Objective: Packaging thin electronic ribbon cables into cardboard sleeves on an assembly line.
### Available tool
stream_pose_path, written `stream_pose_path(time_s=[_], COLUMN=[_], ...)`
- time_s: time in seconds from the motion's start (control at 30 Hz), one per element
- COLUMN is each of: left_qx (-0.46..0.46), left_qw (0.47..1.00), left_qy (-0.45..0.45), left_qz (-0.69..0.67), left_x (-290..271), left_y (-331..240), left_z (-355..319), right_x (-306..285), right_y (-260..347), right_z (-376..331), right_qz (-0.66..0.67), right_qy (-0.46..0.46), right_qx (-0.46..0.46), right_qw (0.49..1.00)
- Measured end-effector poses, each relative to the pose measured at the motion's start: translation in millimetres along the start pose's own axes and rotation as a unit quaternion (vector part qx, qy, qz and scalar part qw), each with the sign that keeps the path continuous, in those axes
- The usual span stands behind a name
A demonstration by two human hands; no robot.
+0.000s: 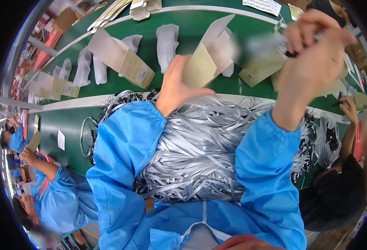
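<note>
In the upper middle of the frame, the left hand (175, 85) has its grip around the lower left part of a cream box (199, 68), which is tilted and has its flap standing open toward the top. The right hand (317, 62), in the upper right, has its fingers bent around a blurred greyish object (260, 45); this object reaches toward the open box, but what it is I cannot tell. Both forearms wear blue sleeves (127, 137).

Below the hands, in the centre, lies a large heap of silvery flat straps (196, 150), with black parts along its edges. Left of the held box, one white wrapped piece (167, 46) lies on the green worktop (50, 146), and farther left there is another open box (136, 68), with more wrapped pieces near it. A cream carton (254, 75) lies to the right of the held box.

At the left edge, a co-worker in blue (66, 196) holds a small carton (35, 141). At the right edge, a clear plastic bag (328, 141) lies near a co-worker in black (338, 196).
</note>
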State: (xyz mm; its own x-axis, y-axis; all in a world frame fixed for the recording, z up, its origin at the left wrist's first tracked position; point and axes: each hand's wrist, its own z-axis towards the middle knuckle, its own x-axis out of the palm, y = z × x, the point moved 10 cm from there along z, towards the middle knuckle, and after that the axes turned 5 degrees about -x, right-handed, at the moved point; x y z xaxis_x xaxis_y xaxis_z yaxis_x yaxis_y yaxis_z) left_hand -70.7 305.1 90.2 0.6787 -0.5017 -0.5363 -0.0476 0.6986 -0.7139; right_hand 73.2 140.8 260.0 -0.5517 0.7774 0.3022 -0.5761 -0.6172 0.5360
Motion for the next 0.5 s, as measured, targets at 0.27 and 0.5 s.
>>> stream_pose_path(time_s=[0.27,0.5], left_qx=[-0.036,-0.05], left_qw=[0.999,0.999], left_qy=[-0.006,0.001], left_qz=[-0.026,-0.018], left_x=[-0.8,4.0], left_y=[16.4,21.5], left_z=[-3.9,-1.3], right_x=[77.5,94.4], right_y=[-51.5,-106.2], right_z=[-56.1,-85.9], right_qz=[-0.081,0.2], right_qy=[0.18,0.169], right_qx=[0.072,0.302], right_qw=[0.978,0.917])
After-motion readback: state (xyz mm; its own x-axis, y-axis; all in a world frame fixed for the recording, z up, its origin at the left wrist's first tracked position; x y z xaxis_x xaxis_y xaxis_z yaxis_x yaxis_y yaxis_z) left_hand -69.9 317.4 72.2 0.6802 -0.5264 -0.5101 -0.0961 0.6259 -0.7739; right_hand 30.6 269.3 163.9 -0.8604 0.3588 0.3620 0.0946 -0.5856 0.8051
